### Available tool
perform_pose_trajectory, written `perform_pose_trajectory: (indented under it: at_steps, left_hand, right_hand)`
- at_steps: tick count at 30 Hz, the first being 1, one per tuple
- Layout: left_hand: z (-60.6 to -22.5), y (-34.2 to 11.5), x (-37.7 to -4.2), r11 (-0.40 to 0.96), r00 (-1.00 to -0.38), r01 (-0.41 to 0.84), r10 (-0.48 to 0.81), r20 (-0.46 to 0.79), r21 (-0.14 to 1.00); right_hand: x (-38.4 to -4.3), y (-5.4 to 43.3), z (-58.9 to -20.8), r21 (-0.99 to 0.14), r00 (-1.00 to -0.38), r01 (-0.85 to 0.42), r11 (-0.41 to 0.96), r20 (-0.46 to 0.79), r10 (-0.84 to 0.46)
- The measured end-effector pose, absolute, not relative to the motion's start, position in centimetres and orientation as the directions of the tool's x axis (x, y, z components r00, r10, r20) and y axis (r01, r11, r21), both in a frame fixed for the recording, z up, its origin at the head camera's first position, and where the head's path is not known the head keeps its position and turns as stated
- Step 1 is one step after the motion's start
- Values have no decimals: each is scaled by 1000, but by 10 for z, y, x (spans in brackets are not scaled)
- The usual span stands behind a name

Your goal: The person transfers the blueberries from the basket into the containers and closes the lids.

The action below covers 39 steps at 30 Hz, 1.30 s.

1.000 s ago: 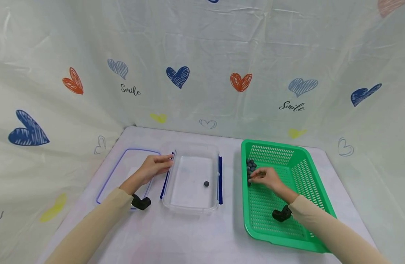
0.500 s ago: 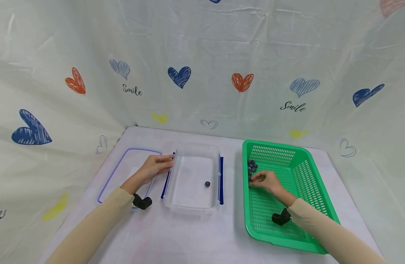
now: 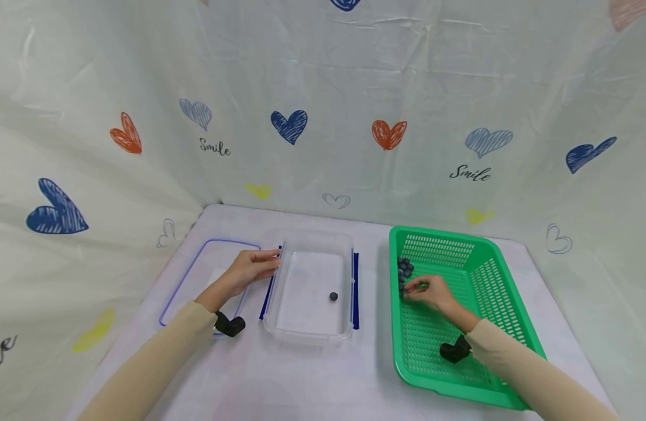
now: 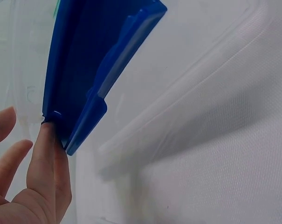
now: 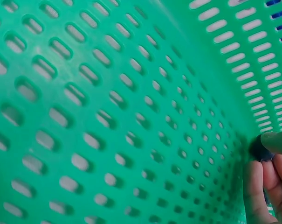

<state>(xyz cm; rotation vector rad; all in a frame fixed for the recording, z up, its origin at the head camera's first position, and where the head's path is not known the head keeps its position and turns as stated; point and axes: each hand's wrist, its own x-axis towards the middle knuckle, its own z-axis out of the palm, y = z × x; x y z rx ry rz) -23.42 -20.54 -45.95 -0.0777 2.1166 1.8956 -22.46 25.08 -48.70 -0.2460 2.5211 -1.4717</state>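
Note:
My left hand (image 3: 245, 270) reaches to the left side of a clear plastic food container (image 3: 307, 337), fingers nearly straight at its rim. In the left wrist view, fingertips touch the edge of the container's blue side latch (image 4: 80, 65), which hangs out. One blueberry (image 3: 333, 296) sits on the container's floor. My right hand (image 3: 430, 292) is inside a green plastic basket (image 3: 398, 351) by its left wall. Thumb and fingers pinch a dark blueberry (image 5: 260, 148) there, partly hidden by the fingertips. More blueberries (image 3: 405, 266) lie along that wall.
A clear lid with a blue rim (image 3: 188, 275) lies left of the container, partly under the left forearm. A second blue latch (image 3: 356, 292) sticks out on the container's right side. Behind the table (image 3: 302, 386) hangs a curtain (image 3: 333, 88) printed with hearts.
Both hands stay nearly in place. My right fingers have shifted slightly among the blueberries at the basket wall. The head view has turned a little to the left.

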Motion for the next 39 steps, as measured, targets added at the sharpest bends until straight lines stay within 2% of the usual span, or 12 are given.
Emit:
perform_pose_trajectory:
  at_steps: [20,39]
  left_hand:
    - [-462,-205,-236,98,-952,-245,163,-259,964]
    - [-459,-205,-235,132,-953,-244,151,-263,961]
  right_hand:
    - [-222,264,-459,-880,-969,34,474,-144,-199]
    - [-224,269,-425,-895,-974,8,446,-107,-197]
